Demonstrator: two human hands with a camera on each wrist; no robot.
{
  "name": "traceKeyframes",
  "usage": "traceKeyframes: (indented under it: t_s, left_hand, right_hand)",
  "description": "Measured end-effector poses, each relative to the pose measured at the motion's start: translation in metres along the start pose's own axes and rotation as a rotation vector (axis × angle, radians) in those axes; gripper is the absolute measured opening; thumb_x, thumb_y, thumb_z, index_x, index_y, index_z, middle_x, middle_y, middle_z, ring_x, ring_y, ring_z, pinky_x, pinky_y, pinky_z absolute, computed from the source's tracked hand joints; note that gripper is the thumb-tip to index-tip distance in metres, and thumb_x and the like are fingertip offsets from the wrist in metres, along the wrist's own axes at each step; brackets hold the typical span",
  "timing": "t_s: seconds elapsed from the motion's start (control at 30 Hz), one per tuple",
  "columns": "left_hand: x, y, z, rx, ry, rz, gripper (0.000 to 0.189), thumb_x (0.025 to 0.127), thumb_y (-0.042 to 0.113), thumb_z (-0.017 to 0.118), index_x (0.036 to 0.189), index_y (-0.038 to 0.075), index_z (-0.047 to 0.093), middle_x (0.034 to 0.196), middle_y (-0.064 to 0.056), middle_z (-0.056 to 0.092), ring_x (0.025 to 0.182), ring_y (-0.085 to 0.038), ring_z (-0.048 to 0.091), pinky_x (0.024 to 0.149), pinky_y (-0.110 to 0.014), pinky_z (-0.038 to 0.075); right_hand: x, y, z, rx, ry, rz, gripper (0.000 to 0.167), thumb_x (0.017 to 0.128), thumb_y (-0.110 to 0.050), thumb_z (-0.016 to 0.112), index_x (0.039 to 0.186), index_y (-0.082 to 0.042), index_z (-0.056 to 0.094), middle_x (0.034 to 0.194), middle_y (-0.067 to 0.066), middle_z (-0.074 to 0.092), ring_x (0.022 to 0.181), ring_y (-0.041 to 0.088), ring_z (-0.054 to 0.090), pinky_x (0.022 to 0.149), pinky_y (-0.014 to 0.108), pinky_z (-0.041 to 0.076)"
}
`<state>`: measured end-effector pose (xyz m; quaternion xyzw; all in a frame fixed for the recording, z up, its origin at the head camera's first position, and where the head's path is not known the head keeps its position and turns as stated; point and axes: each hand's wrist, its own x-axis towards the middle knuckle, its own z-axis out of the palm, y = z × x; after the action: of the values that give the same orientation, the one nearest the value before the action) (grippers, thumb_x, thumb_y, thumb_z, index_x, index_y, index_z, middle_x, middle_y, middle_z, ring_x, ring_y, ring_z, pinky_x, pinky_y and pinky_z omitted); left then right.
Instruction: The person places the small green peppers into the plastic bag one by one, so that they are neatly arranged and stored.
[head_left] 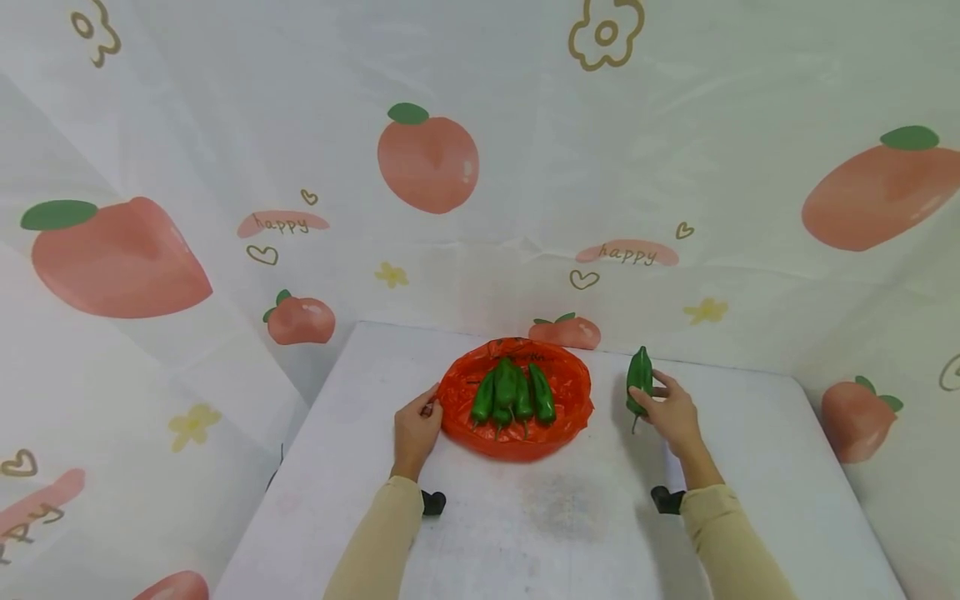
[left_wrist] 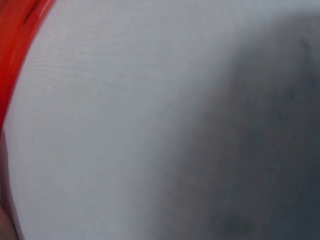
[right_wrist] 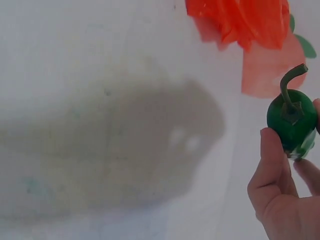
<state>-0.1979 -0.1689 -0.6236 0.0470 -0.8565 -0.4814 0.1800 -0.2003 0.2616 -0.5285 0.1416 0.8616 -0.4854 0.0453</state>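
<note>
A red plastic bag, spread into a round, shallow shape, lies on the white table with several green peppers in it, side by side, stems toward the person. At the bag's left edge, my left hand pinches the rim between thumb and fingers. The left wrist view catches only a strip of the bag at its left border. To the right of the bag, my right hand grips a single green pepper between thumb and fingers. In the right wrist view this pepper's curved stem faces the camera.
The white table meets a pale backdrop cloth printed with peaches just behind the bag. Black straps or mounts show at both wrists. Shadows of the right arm fall on the tabletop.
</note>
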Motion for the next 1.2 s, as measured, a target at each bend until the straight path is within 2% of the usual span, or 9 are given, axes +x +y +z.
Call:
traceKeyframes:
  t_s: [0.27, 0.5, 0.73, 1.03, 1.2]
  left_hand:
    - [0.000, 0.000, 0.001, -0.005, -0.013, -0.032, 0.035, 0.095, 0.011, 0.064, 0.127, 0.020, 0.074, 0.098, -0.004, 0.078, 0.075, -0.014, 0.056, 0.066, -0.018, 0.047]
    - [0.001, 0.002, 0.002, -0.008, -0.003, -0.009, 0.035, 0.094, 0.011, 0.063, 0.127, 0.021, 0.074, 0.095, -0.004, 0.078, 0.073, -0.015, 0.056, 0.065, -0.019, 0.047]
    - [0.001, 0.002, 0.002, -0.014, -0.014, -0.026, 0.036, 0.095, 0.013, 0.062, 0.128, 0.021, 0.074, 0.096, -0.004, 0.077, 0.076, -0.016, 0.056, 0.067, -0.020, 0.048]
    - [0.000, 0.000, 0.001, -0.014, -0.012, -0.027, 0.036, 0.095, 0.012, 0.062, 0.128, 0.020, 0.073, 0.102, -0.005, 0.078, 0.077, -0.015, 0.057, 0.067, -0.018, 0.048]
    - [-0.001, 0.000, 0.000, -0.021, 0.003, -0.008, 0.035, 0.095, 0.011, 0.063, 0.127, 0.019, 0.074, 0.100, -0.005, 0.078, 0.076, -0.014, 0.057, 0.067, -0.018, 0.049]
  right_hand:
    - [-0.005, -0.009, 0.012, 0.036, -0.022, 0.022, 0.079, 0.097, -0.036, 0.068, 0.160, -0.004, 0.030, 0.144, 0.034, 0.049, 0.116, 0.039, 0.065, 0.077, 0.027, 0.062]
    - [-0.009, -0.017, 0.020, 0.071, -0.034, 0.017, 0.080, 0.096, -0.035, 0.070, 0.159, -0.005, 0.032, 0.142, 0.033, 0.052, 0.104, 0.027, 0.070, 0.076, 0.026, 0.061]
    - [-0.011, -0.027, 0.028, 0.093, -0.045, -0.026, 0.078, 0.095, -0.034, 0.071, 0.158, -0.006, 0.035, 0.139, 0.031, 0.054, 0.099, 0.022, 0.072, 0.077, 0.027, 0.061]
    - [-0.012, -0.041, 0.040, 0.083, -0.080, -0.039, 0.079, 0.095, -0.037, 0.071, 0.159, -0.008, 0.035, 0.140, 0.030, 0.053, 0.105, 0.031, 0.072, 0.079, 0.031, 0.062]
    - [-0.012, -0.048, 0.046, 0.073, -0.095, -0.047, 0.079, 0.094, -0.039, 0.072, 0.158, -0.009, 0.037, 0.140, 0.029, 0.054, 0.103, 0.029, 0.073, 0.079, 0.032, 0.062]
